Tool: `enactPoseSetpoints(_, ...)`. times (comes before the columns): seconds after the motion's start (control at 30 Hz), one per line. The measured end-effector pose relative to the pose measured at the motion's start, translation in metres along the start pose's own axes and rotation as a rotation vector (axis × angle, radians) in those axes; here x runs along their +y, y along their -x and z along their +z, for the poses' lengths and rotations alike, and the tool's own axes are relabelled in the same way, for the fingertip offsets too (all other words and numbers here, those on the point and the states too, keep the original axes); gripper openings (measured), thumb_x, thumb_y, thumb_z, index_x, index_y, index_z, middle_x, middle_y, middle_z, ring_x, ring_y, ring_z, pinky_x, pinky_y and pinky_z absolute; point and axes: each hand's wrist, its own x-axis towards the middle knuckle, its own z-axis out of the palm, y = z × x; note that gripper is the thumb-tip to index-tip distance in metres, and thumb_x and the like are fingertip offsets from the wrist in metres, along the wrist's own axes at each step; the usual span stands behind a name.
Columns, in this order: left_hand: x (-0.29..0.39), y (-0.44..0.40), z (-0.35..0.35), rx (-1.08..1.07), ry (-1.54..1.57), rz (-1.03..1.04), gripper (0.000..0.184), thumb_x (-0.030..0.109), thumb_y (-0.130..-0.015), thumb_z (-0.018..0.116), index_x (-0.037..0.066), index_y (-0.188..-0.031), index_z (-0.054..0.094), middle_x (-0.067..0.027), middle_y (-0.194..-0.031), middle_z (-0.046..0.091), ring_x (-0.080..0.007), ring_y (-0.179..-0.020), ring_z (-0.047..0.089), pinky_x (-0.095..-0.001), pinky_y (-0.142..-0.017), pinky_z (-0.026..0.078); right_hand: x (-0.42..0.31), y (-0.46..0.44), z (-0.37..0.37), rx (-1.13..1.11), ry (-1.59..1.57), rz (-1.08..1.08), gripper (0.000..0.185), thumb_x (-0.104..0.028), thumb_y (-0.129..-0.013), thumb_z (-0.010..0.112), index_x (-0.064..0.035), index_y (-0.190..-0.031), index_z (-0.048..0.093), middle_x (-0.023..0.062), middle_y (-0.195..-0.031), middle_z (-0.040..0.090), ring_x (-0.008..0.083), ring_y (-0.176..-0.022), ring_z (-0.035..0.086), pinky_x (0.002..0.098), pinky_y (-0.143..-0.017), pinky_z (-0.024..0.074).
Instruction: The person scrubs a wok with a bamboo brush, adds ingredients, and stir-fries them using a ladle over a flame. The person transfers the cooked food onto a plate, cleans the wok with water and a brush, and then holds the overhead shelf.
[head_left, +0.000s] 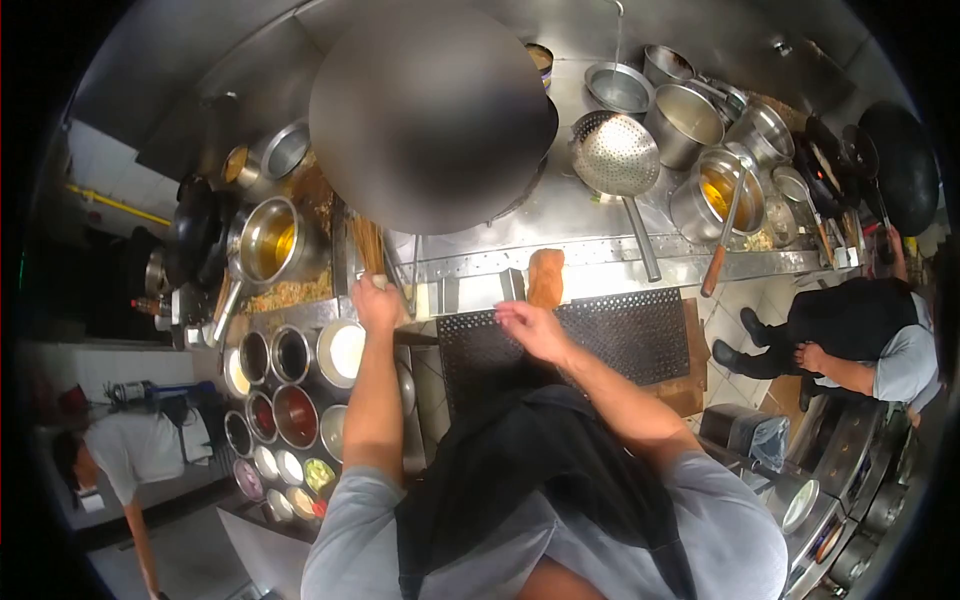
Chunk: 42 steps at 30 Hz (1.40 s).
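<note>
My left hand (375, 302) is closed around a bamboo wok brush (368, 248), whose bristles point toward the back of the stove. Ahead of both hands, a large dark round wok (430, 120) fills the upper middle of the head view, blurred and hiding what lies behind it. My right hand (532, 330) is empty, its fingers stretched out and slightly apart. Just beyond it, an orange cloth (546, 279) hangs over the front edge of the steel counter (480, 255).
A perforated strainer (615, 155) lies right of the wok, near steel pots (685, 125) and an oil pot with a ladle (718, 195). Another oil pot (270, 240) and several sauce containers (296, 416) stand left. One person (860, 345) stands right, another (150, 455) left.
</note>
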Motion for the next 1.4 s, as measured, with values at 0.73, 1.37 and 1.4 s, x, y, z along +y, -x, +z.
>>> enactPoseSetpoints(0.73, 0.131, -0.239, -0.131, -0.063, 1.024, -0.055, 0.062, 0.023, -0.09, 0.063, 0.011, -0.144, 0.034, -0.0084, -0.099, 0.059, -0.0142, -0.068, 0.061, -0.0246, -0.042, 0.046, -0.105, -0.195, -0.027, 0.202, 1.01, -0.474, 0.015, -0.011, -0.077, 0.065, -0.004, -0.09, 0.069, 0.0111, -0.086, 0.062, 0.0309, -0.087, 0.061, 0.0422, -0.086, 0.0456)
enactPoseSetpoints(1.37, 0.252, -0.204, 0.026, -1.058, 0.38, 0.279, 0.078, 0.019, -0.071, 0.072, 0.022, -0.143, 0.044, -0.0122, -0.08, 0.068, -0.0221, -0.065, 0.067, -0.036, -0.068, 0.055, -0.109, -0.186, -0.04, 0.176, 0.843, -0.521, 0.008, -0.01, -0.079, 0.068, -0.0065, -0.087, 0.068, 0.0086, -0.084, 0.065, 0.0276, -0.087, 0.062, 0.0385, -0.084, 0.0442)
enactPoseSetpoints(1.4, 0.232, -0.191, 0.044, -0.927, 0.297, 0.617, 0.081, 0.022, -0.069, 0.073, 0.024, -0.144, 0.043, -0.0158, -0.088, 0.07, -0.0254, -0.074, 0.069, -0.0374, -0.074, 0.055, -0.109, -0.187, -0.039, 0.177, 0.841, -0.521, 0.008, -0.01, -0.079, 0.068, -0.0065, -0.087, 0.068, 0.0086, -0.084, 0.065, 0.0276, -0.087, 0.062, 0.0385, -0.084, 0.0442)
